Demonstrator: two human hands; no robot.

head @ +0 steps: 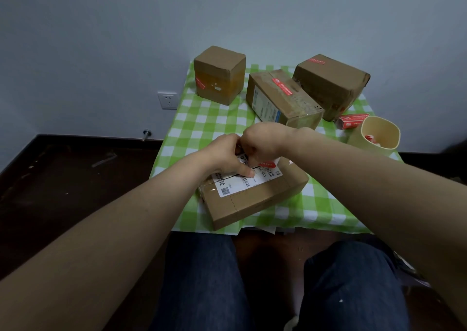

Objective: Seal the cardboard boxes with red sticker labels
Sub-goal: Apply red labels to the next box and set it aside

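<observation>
A seated person works at a counter (202, 126) spread with a green checked cloth, sealing the last of four parcels. The flat cardboard box (255, 201) lies at the counter's near edge, its white shipping label (227, 188) facing up.

The right hand (262, 141) hangs over the far side of the flat box, fingers closed in a pinch on a red sticker label (268, 164), whose free end trails white towards the box top. The left hand (225, 153) meets it from the box's left with its fingers bent, one fingertip pressing on the shipping label. Whether it also grips the sticker is hidden by the right hand.

Beyond the flat box stand three parcels that already carry red stickers: a cube-shaped box (219, 75) to the far left, a long box (283, 98) directly behind and a larger box (331, 83) to the far right. A red sticker packet (352, 121) and a cream cup (379, 133) sit to the right of the flat box.

The step calls for care. The sticker probably needs to come down taut across the flap seam, one end anchored first and the rest smoothed outward, with the left hand keeping the box from sliding on the cloth. A slack or crooked lay would likely leave a wrinkle.
</observation>
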